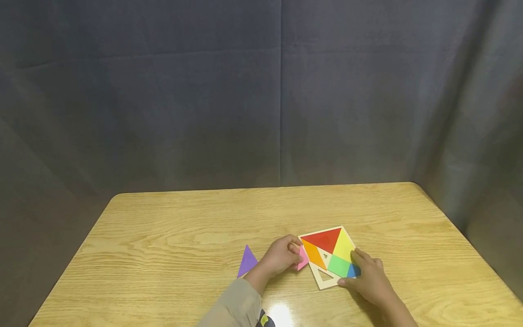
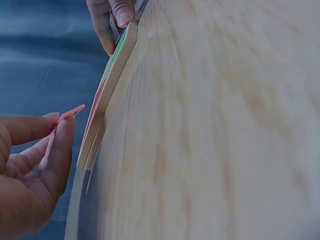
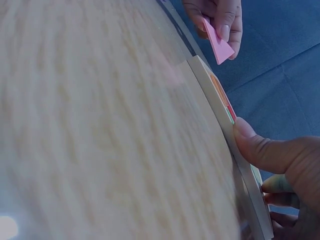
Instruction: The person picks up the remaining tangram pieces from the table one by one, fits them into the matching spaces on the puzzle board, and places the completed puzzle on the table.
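One wood-grain table [image 1: 163, 236] | dark curtain [image 1: 204, 113] behind | left grip [image 1: 282, 255] pinching pink triangle [image 1: 303, 259] | right grip [image 1: 369, 278] holding puzzle board [image 1: 323, 284]

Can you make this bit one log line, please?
left hand: pinches flat pink triangle | right hand: grips pale wooden puzzle tray | flat purple triangle: on wooden table, outside tray

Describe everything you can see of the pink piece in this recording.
The pink piece is a thin, flat triangle, evenly coloured and smooth-looking; whether it is wood or plastic I cannot tell. The left hand pinches it between thumb and fingers, which hide part of it. It is held tilted, off the table, beside the left side of the puzzle board in the head view. Both wrist views show a gap between it and the board, so only the hand touches it.
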Motion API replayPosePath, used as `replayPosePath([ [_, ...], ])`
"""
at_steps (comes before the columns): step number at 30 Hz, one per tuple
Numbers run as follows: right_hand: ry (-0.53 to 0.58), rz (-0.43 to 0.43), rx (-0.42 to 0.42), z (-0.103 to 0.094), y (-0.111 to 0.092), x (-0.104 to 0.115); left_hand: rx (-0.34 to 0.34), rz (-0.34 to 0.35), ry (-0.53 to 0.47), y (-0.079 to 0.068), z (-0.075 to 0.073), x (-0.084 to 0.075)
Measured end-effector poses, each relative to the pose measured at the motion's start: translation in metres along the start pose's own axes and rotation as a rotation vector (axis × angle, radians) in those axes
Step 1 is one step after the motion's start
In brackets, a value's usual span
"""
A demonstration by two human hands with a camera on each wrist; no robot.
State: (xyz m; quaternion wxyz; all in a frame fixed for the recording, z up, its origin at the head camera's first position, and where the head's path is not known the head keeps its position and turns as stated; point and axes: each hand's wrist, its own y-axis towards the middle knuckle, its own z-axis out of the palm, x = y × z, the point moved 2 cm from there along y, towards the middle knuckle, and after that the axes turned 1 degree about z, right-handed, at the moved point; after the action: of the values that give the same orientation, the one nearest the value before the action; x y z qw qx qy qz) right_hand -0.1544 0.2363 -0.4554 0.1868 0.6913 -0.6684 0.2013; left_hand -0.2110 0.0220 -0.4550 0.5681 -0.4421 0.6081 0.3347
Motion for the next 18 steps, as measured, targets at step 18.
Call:
replayPosePath([
  [18, 0.017, -0.002, 0.003, -0.001, -0.001, 0.0, -0.018, 0.015, 0.039, 0.006, 0.013, -0.003],
])
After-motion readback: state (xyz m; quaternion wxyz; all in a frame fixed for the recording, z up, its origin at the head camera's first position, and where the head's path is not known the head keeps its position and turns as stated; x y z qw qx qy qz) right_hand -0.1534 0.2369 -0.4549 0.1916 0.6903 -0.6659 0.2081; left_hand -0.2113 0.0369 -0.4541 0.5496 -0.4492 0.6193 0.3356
